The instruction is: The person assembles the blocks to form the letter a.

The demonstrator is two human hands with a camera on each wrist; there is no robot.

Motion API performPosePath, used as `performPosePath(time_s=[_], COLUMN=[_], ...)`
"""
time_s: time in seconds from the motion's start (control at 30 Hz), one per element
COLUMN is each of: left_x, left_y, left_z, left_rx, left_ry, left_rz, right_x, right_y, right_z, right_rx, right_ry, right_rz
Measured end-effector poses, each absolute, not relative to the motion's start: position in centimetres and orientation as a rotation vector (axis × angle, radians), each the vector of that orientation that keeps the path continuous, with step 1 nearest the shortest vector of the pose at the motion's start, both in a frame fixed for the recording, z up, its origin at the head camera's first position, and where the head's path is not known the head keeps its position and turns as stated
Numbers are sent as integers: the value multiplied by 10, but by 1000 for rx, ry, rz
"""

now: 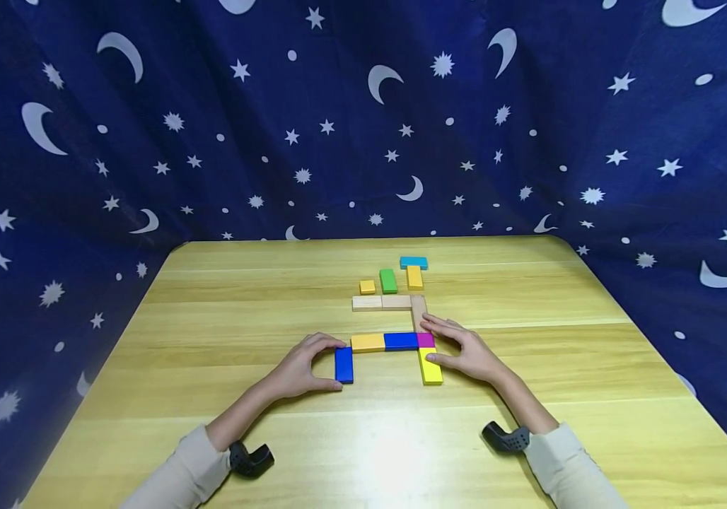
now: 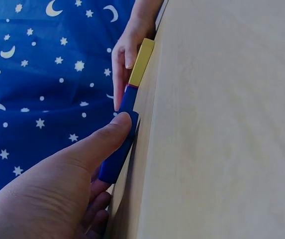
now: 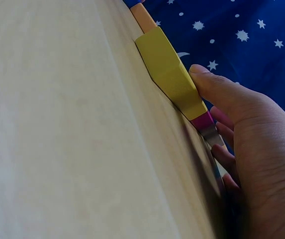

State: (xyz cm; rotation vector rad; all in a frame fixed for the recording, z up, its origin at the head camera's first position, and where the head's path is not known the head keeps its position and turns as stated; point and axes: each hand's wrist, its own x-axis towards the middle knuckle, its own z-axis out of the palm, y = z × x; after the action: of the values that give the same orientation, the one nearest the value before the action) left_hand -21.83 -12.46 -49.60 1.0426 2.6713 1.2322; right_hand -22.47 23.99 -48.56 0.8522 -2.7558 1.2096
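Observation:
My left hand (image 1: 300,369) pinches a blue block (image 1: 344,365) lengthwise, thumb at its near end and fingertips at its far end. That block stands at the left end of a row: an orange block (image 1: 368,343), another blue block (image 1: 400,342) and a small magenta block (image 1: 426,340). From the magenta one, a yellow block (image 1: 431,372) extends toward me. My right hand (image 1: 468,351) rests at the row's right end, its thumb on the yellow block (image 3: 172,74) and its fingers stretched along a plain wooden block (image 1: 418,309) behind the magenta one.
Two more plain wooden blocks (image 1: 381,303) run left from the far end of the upright one. Farther back lie a small orange block (image 1: 367,287), a green block (image 1: 388,281), an orange block (image 1: 414,278) and a light blue block (image 1: 414,263). A star-patterned curtain (image 1: 338,191) surrounds the table (image 1: 242,297).

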Motion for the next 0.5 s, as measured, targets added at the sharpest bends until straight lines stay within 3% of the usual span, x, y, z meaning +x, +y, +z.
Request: performPosePath(time_s=[0.5], left_x=[-218], left_y=[-124], left_z=[-495], left_rx=[1056], left_ry=[2661], left_rz=[1256], right_x=[-225], right_y=[240], right_z=[-485], right_rx=[854], right_ry=[-2751], right_rz=[1224])
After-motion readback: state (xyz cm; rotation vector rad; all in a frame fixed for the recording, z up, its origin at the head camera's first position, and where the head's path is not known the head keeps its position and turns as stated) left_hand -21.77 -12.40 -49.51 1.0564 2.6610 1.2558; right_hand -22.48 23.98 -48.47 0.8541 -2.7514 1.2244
